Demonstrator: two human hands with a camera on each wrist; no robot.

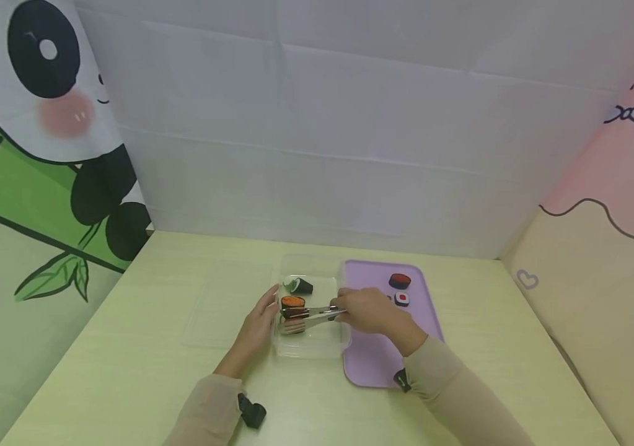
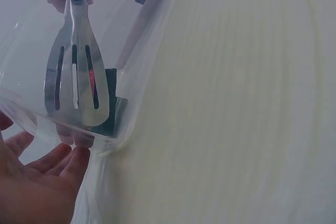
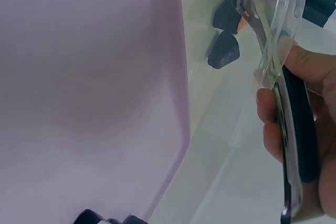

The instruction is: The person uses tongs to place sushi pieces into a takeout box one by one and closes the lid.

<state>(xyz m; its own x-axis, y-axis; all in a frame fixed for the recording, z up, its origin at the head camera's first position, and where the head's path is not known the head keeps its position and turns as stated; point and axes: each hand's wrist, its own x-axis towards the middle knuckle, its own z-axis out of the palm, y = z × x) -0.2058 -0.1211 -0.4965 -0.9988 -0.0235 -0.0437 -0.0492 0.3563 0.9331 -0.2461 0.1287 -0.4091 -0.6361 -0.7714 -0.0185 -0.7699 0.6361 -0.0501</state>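
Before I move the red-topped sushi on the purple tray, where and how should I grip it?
Probably by the left and right ends of its dark side, from above: the red-topped sushi looks oval, longer across, and the white-faced roll lies close on its near side, leaving little room there.

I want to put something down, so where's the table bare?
Bare table lies right of the purple tray and left of the clear lid. The clear box is crowded along its left side: sushi pieces and tongs, beside the left hand.
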